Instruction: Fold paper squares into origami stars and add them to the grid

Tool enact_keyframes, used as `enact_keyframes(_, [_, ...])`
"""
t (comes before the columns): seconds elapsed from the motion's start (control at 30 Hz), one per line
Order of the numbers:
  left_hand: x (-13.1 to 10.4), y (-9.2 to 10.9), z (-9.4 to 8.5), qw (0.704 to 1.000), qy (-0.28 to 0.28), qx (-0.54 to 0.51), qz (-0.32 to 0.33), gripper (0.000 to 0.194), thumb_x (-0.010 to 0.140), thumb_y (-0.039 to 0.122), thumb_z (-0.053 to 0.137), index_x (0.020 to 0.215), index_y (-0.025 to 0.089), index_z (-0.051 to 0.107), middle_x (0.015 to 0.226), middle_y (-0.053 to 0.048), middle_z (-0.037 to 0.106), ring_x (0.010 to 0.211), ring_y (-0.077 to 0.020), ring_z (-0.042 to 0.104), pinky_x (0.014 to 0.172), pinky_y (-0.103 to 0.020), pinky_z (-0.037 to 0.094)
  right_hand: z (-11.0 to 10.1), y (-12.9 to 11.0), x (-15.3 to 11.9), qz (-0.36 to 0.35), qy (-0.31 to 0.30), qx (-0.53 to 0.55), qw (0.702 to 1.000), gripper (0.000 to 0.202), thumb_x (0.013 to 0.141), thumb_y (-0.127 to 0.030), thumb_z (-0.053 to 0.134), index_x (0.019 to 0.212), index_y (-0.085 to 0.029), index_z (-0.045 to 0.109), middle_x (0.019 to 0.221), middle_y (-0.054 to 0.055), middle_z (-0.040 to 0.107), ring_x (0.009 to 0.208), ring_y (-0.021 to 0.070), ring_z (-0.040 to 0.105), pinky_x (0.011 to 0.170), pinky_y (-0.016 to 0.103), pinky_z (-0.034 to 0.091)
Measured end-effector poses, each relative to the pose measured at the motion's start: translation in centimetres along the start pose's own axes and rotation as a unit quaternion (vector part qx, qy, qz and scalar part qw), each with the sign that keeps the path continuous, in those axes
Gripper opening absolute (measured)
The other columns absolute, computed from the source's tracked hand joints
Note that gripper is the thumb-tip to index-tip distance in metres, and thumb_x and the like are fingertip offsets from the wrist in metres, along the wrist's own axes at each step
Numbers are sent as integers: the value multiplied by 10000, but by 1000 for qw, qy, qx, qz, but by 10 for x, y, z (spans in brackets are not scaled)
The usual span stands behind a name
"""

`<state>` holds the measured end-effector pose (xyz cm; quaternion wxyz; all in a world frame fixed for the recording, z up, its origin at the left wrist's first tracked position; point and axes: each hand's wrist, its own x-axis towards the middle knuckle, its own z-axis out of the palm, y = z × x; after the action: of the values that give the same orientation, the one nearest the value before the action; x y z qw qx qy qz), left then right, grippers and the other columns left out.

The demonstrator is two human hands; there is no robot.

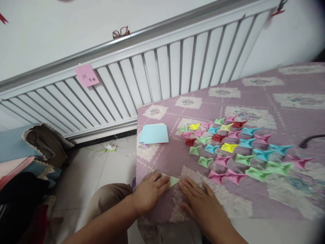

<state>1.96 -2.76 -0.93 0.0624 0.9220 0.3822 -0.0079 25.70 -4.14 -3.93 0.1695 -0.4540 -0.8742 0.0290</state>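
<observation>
A small light green folded paper point(173, 181) lies on the tablecloth at the table's near edge, a triangular part of it showing. My left hand point(151, 189) rests flat on its left part, and the fingers cover that end. At the paper's right tip, my right hand point(198, 196) lies palm down with its fingers stretched out, the fingertips touching or very near it. Beyond my left hand sits a stack of square paper sheets point(154, 133), light blue on top. Several folded paper pieces in pink point(222, 160), green, blue, yellow point(229, 147) and red spread out in rows to the right.
A purple flowered tablecloth point(172, 157) covers the table, which stands against a white radiator point(162, 73). Glasses point(121, 32) rest on the ledge above, and a pink note point(87, 75) hangs on the radiator. A dark cord point(311, 139) lies at the right. Thin strings point(110, 147) are on the floor.
</observation>
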Motion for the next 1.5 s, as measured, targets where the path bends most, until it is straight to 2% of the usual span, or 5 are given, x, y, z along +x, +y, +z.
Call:
enact_keyframes(0.23, [1, 3, -2, 1000, 10, 1, -6, 448, 932, 243, 417, 1376, 197, 376, 1438, -16, 401, 1236, -267, 344, 1064, -398, 293, -2, -13, 18, -25, 88, 30, 995, 337, 895, -264, 472, 1213, -206, 567, 1218, 91, 631, 1149, 226, 554, 996, 441, 335])
enact_keyframes(0.57, [9, 9, -12, 1000, -3, 10, -22, 405, 903, 238, 458, 1305, 199, 439, 1390, -31, 442, 1215, -255, 368, 1045, -397, 322, 13, -30, 18, 9, 5, 25, 1000, 438, 833, -272, 549, 1262, -187, 533, 1297, 102, 570, 1183, 256, 527, 955, 468, 384])
enact_keyframes(0.97, [-22, 7, 2, 1000, 7, 0, -22, 446, 945, 259, 407, 1390, 254, 381, 1445, -24, 406, 1334, -238, 302, 1089, -395, 296, -8, -33, 29, 13, 18, 12, 1000, 233, 817, -202, 598, 1048, -232, 613, 1099, 58, 674, 1023, 231, 595, 882, 402, 392])
enact_keyframes(1.2, [-28, 16, 15, 998, 44, 12, -47, 421, 954, 232, 415, 1373, 265, 397, 1401, -16, 459, 1304, -232, 348, 1073, -398, 349, -17, -33, 48, 52, -38, 31, 997, 96, 853, -203, 582, 776, -214, 638, 865, 41, 665, 863, 208, 591, 771, 339, 391])
enact_keyframes(1.5, [-24, 28, 15, 989, 82, -48, -117, 336, 969, 252, 395, 1289, 294, 490, 1279, -33, 542, 1249, -226, 418, 1055, -419, 374, -26, -29, 78, 123, -78, 56, 988, 37, 807, -198, 601, 827, -184, 628, 903, 88, 652, 855, 220, 600, 696, 306, 392])
